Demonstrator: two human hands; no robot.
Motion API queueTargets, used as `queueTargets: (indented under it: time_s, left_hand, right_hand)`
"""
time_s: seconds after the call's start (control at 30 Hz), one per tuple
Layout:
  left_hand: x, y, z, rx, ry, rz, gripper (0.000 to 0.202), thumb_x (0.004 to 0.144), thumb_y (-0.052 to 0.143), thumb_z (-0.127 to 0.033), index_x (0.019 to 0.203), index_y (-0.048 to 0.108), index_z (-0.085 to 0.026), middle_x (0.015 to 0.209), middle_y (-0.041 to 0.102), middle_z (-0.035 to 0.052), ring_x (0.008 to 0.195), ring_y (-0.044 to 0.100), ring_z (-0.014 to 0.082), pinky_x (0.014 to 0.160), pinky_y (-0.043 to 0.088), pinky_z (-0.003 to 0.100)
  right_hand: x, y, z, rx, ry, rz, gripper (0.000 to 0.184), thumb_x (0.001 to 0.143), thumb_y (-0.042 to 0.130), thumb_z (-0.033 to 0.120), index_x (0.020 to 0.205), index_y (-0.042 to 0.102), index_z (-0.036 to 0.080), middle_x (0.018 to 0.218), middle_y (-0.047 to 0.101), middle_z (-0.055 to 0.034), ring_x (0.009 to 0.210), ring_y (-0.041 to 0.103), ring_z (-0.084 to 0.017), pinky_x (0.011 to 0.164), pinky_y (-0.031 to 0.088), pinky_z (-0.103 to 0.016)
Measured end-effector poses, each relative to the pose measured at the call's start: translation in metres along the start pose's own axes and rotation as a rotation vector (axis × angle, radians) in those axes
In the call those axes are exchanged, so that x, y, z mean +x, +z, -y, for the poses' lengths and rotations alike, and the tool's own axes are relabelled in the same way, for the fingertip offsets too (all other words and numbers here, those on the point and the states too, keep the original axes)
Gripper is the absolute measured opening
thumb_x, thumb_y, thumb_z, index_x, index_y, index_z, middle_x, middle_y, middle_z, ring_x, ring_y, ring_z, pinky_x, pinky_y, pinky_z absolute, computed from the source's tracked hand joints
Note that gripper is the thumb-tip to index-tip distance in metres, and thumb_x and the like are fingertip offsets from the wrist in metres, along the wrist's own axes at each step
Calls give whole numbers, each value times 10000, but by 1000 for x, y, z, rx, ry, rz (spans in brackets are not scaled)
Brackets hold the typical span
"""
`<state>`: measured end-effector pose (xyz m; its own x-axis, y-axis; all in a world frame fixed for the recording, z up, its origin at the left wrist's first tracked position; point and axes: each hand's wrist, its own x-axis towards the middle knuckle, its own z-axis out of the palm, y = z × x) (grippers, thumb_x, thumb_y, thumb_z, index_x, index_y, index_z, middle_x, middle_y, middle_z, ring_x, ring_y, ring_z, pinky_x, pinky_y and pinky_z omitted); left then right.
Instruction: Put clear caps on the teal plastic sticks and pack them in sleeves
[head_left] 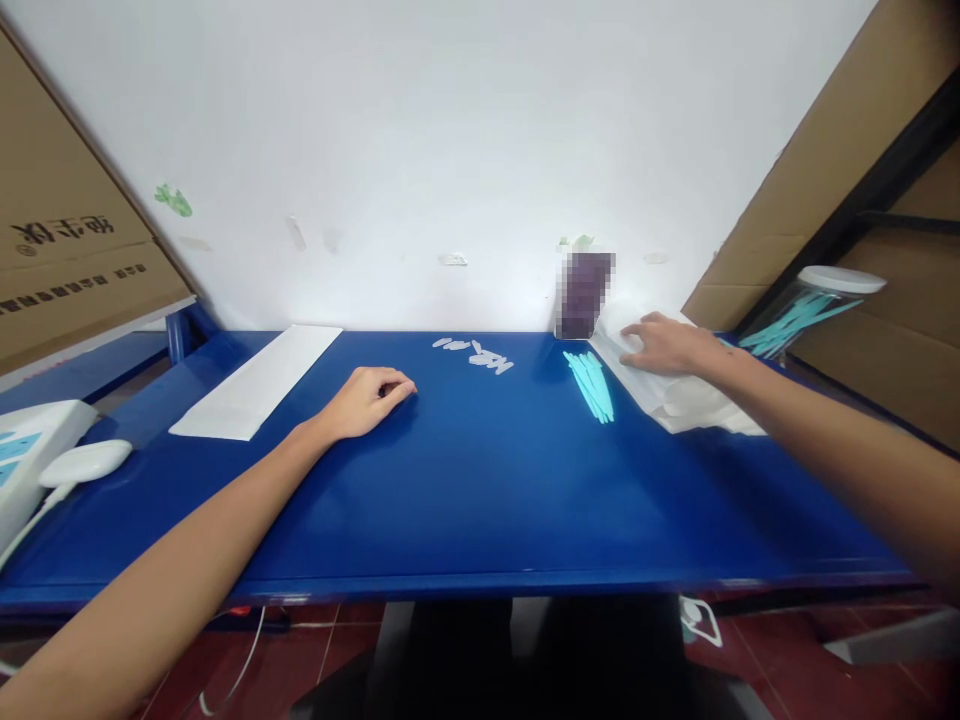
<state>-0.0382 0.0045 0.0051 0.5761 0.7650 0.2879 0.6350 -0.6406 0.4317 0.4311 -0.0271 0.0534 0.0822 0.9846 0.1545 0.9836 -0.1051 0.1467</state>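
My left hand (371, 400) rests on the blue table (465, 500), its fingers loosely curled and the thumb tip against them. A dark hollow shows inside the curl, with no object visible in it. To its right lie small pale strips (489, 358) near the wall. Over on the right, my right hand (664, 345) is laid on a crumpled white paper or bag (675, 395), thumb and index finger apart. Some fingertips are hard to make out against the white. Just left of that sheet sits a bundle of turquoise sticks (590, 387).
A long white sheet (259, 385) lies left of my left hand. Further left are a white device (45, 450) and a cabled white object (86, 463). A lidded clear jar (806, 310) holds turquoise sticks. A blurred purple object (585, 297) leans against the wall. Cardboard (75, 210) flanks the table.
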Motion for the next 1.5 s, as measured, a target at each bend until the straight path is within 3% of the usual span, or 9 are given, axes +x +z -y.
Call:
queueTargets:
  time_s: [0.17, 0.33, 0.43, 0.63, 0.83, 1.0, 1.13, 1.3, 1.5]
  left_hand:
    - [0, 1, -1, -12, -8, 9, 427, 981, 456, -483, 929, 769, -197, 940, 764, 51, 785, 673, 194, 705, 473, 295]
    - [-1, 1, 0, -8, -2, 13, 421, 986, 457, -476, 914, 758, -191, 925, 758, 50, 779, 669, 193, 705, 465, 292]
    - [-1, 1, 0, 8, 3, 13, 430, 991, 447, -484, 917, 754, -192, 914, 756, 48, 765, 666, 193, 694, 461, 294]
    - [-1, 0, 3, 33, 24, 6, 434, 998, 432, -480, 917, 754, -201, 906, 757, 46, 766, 672, 196, 695, 465, 295]
    - [-1, 2, 3, 71, 76, -5, 422, 1007, 431, -473, 951, 754, -206, 952, 742, 61, 850, 658, 218, 786, 477, 329]
    - [0, 9, -17, 78, 161, -45, 416, 1026, 423, -469, 1067, 738, -199, 1061, 709, 81, 970, 620, 237, 897, 463, 374]
    - [-1, 9, -24, 89, 176, -36, 429, 1033, 400, -468, 1105, 725, -197, 1082, 698, 91, 1000, 615, 247, 921, 466, 390]
    - [-3, 3, -12, 99, 112, -45, 429, 1029, 396, -464, 1087, 725, -195, 1050, 696, 92, 984, 622, 250, 914, 479, 394]
    - [-6, 5, -20, 83, 139, 13, 417, 1046, 387, -449, 1198, 680, -194, 1182, 668, 103, 1110, 605, 261, 999, 455, 418]
  right_hand:
    - [-14, -14, 25, -105, -5, -21, 567, 959, 423, 548, 1191, 695, 107, 1152, 681, -269, 1100, 602, -424, 983, 319, -614]
    - [-27, -7, 56, -85, 6, 147, 622, 962, 362, 575, 913, 731, 77, 887, 712, -235, 853, 694, -358, 813, 478, -480]
    - [-28, -2, 69, -55, 22, 252, 620, 951, 386, 584, 987, 733, 72, 975, 713, -267, 893, 711, -384, 680, 507, -427]
    - [-32, -1, 91, -34, -75, 275, 501, 970, 393, 460, 949, 733, 92, 1025, 724, -260, 917, 720, -368, 695, 513, -409]
    - [-79, -9, 121, 16, -149, 237, 473, 1002, 326, 438, 1107, 628, 90, 1005, 714, -239, 852, 713, -349, 658, 459, -387]
    - [-113, -18, 153, 86, -421, 200, 366, 1006, 342, 409, 1164, 553, 155, 874, 712, -148, 703, 677, -299, 568, 335, -347]
    - [-101, -16, 171, 188, -690, 119, 288, 988, 403, 413, 1096, 563, 199, 922, 705, -104, 728, 634, -247, 601, 316, -330]
    - [-71, -14, 181, 248, -791, 54, 246, 919, 509, 435, 857, 578, 206, 724, 651, -38, 680, 551, -204, 838, 326, -389]
    - [-63, -5, 172, 334, -740, 98, 267, 931, 502, 467, 926, 601, 219, 685, 623, -20, 606, 511, -182, 619, 288, -304]
